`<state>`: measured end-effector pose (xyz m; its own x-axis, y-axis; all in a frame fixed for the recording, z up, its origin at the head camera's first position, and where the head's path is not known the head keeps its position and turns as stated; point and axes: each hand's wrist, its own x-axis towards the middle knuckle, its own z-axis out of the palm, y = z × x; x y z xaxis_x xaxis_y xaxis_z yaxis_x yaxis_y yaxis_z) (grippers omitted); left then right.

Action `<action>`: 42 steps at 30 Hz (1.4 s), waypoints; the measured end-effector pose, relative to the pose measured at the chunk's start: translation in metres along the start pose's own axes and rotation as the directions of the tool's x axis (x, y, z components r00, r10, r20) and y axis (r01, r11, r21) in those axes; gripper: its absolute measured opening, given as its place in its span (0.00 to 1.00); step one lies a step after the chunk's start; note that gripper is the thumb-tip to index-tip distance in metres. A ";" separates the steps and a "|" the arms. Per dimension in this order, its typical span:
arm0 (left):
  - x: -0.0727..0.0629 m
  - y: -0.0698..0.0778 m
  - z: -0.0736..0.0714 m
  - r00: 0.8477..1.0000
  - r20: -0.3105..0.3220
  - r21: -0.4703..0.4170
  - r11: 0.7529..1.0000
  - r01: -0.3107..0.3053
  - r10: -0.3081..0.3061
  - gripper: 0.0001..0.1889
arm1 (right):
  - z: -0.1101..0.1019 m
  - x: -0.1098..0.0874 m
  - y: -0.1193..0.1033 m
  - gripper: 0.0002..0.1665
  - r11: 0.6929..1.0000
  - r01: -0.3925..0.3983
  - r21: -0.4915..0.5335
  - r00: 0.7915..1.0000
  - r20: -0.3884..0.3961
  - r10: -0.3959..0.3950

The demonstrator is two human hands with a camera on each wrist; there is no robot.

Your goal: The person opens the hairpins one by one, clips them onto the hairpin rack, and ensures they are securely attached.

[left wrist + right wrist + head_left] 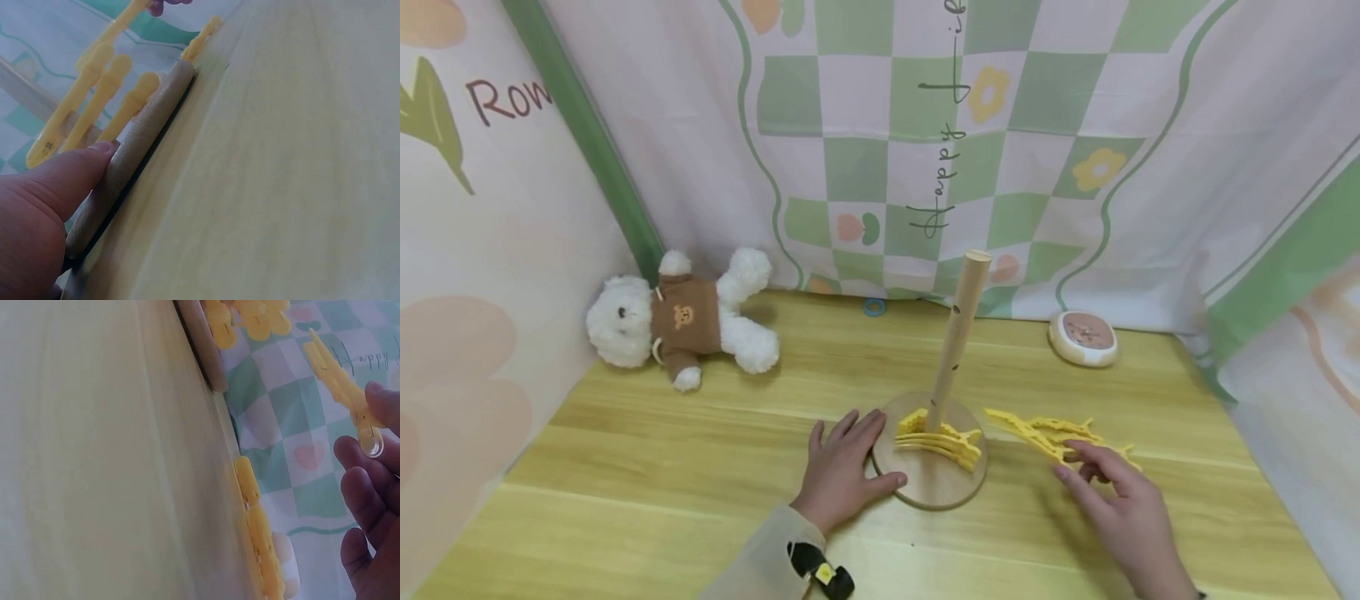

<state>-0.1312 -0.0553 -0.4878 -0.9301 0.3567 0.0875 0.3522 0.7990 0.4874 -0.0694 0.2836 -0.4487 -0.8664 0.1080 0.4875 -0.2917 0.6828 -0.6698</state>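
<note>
My left hand [844,477] rests at the left edge of a round wooden base [928,492], fingers spread, thumb on its rim. From the base rises a wooden post [958,333] with small dark spots, leaning a little in the head view. Several yellow plastic strips, curved and knobbed [943,450], stand stacked around the post's foot. To the right, my right hand [1131,512] pinches another yellow knobbed strip [342,384] between thumb and fingers, raised above the table. Beyond it on the table lies a further yellow strip [257,519].
A white plush dog in a brown shirt [688,321] lies at the back left. By the curtain are a blue ring [874,307] and a small white clock with a brown face [1084,337]. Printed curtains [857,171] border the wooden table [647,492].
</note>
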 end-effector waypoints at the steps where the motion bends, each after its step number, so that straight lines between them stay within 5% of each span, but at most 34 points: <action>1: 0.000 0.000 0.000 1.000 0.000 -0.002 1.000 0.000 0.000 0.48 | 0.001 0.000 -0.001 0.21 1.000 0.016 0.004 1.000 0.000 -0.016; 20: -0.002 0.003 -0.004 1.000 -0.002 -0.011 1.000 0.002 -0.002 0.47 | 0.017 0.006 -0.014 0.24 0.979 0.204 0.011 0.979 0.027 -0.204; 42: -0.002 0.003 -0.003 1.000 -0.015 -0.007 1.000 -0.002 0.002 0.48 | 0.035 0.012 -0.024 0.23 0.974 0.225 0.011 0.972 0.061 -0.226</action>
<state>-0.1289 -0.0547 -0.4838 -0.9310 0.3507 0.1012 0.3530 0.7949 0.4935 -0.0863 0.2432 -0.4463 -0.8012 -0.0930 0.5911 -0.4842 0.6813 -0.5491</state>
